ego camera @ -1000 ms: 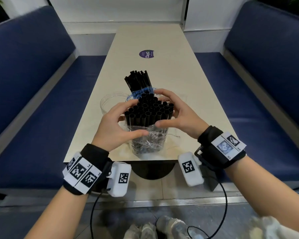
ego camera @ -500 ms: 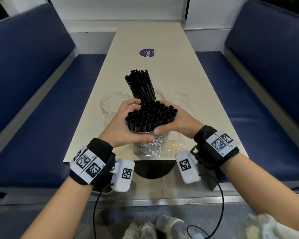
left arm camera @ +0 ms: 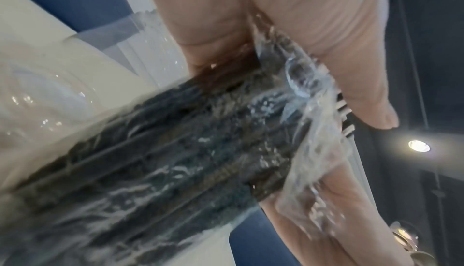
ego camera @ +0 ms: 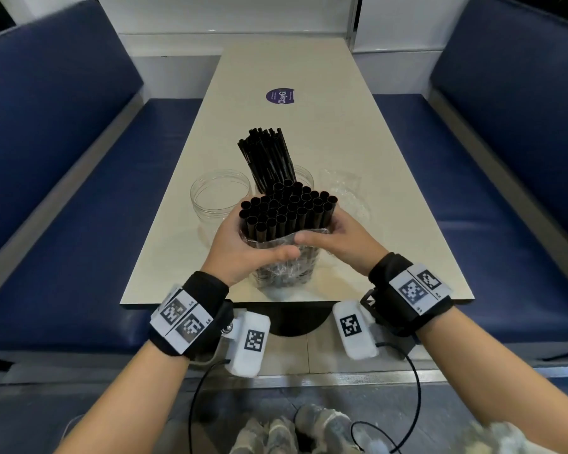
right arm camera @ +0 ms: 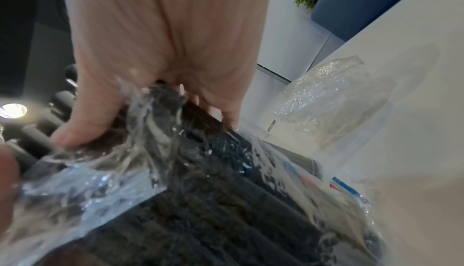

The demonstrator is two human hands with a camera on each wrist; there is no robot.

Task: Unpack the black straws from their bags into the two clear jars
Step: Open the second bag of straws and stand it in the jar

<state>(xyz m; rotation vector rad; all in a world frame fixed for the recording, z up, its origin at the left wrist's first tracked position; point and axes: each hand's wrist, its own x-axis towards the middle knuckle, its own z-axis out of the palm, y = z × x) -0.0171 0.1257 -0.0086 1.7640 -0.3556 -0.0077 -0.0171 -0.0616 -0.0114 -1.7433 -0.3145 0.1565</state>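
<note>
A thick bundle of wide black straws (ego camera: 287,211) stands upright near the table's front edge, its lower part in a crinkled clear bag (ego camera: 282,271). My left hand (ego camera: 243,244) and right hand (ego camera: 338,235) wrap round the bundle from either side, thumbs meeting on the bag's rim. The wrist views show the bag (left arm camera: 308,131) (right arm camera: 105,173) bunched under my fingers over the straws (left arm camera: 175,161) (right arm camera: 226,200). Behind stand an empty clear jar (ego camera: 218,198) and a second jar (ego camera: 304,176) with thin black straws (ego camera: 268,157) leaning in it.
An empty crumpled clear bag (ego camera: 348,194) (right arm camera: 326,103) lies right of the jars. A purple round sticker (ego camera: 280,96) sits farther back on the beige table (ego camera: 391,224). Blue bench seats (ego camera: 79,208) flank the table on both sides.
Both hands closed in round the wide straws and slid down. The bag's rim went down with them, so more of the straws now stands bare above it.
</note>
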